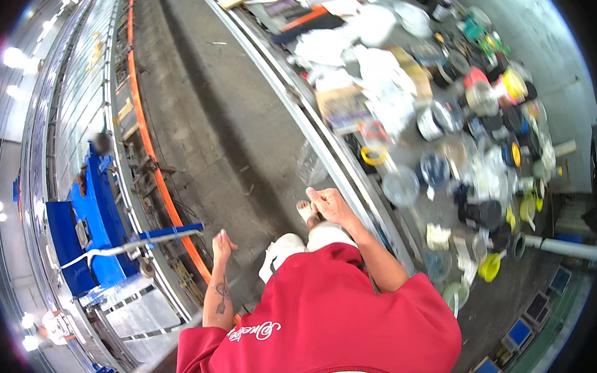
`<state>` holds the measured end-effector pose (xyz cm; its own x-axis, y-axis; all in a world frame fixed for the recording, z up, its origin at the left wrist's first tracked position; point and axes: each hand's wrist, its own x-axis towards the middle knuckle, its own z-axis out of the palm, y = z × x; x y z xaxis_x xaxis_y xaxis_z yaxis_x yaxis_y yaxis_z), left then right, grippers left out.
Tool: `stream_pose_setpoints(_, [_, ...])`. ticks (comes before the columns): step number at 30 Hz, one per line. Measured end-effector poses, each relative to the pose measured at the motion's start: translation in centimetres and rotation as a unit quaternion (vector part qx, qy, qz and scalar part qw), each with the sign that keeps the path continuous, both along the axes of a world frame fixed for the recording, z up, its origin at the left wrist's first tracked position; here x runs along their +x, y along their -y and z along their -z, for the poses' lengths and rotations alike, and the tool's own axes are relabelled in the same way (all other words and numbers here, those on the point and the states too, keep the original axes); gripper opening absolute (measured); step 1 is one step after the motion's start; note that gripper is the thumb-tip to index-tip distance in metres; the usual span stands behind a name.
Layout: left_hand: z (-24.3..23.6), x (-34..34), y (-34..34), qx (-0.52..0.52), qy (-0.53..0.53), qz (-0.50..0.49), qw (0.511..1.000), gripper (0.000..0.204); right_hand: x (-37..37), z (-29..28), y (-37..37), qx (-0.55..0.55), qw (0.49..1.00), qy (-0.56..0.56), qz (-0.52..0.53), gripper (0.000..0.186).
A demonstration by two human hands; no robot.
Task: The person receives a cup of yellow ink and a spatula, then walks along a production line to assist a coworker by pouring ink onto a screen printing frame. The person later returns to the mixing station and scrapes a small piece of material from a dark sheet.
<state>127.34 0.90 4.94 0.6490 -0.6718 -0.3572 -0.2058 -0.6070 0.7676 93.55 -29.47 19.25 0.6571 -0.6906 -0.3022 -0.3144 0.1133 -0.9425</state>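
My left hand [224, 244] hangs in the air over the walkway, seen edge-on, with its fingers apart and nothing visible in it. Closest to it is a blue bar [174, 232] that juts out from the machine on the left. My right hand [330, 206] is held ahead of my body, its fingers curled in a loose fist and the thumb lying on top. Nothing shows in that hand. It is near the metal edge rail [352, 184] of the cluttered surface on the right, apparently without touching it.
A long orange rail [151, 139] runs along the left machine, which carries a blue panel [100, 222]. Grey concrete floor [241, 102] lies between. Tubs, jars, white bags [384, 83] and a yellow cup [490, 267] crowd the right side. Screen-like frames [520, 334] stand at lower right.
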Motion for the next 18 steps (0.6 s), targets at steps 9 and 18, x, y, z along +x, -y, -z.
stream_pose_setpoints(9, [4.0, 16.3, 2.9, 0.154, -0.075, -0.168, 0.971, 0.071, 34.0, -2.9, 24.7, -0.091, 0.986, 0.053, -0.13, 0.06])
stream_pose_setpoints(18, [0.9, 47.3, 29.1, 0.102, -0.114, -0.115, 0.981, 0.056, 64.3, -2.9, 42.0, -0.041, 0.995, 0.041, -0.08, 0.044])
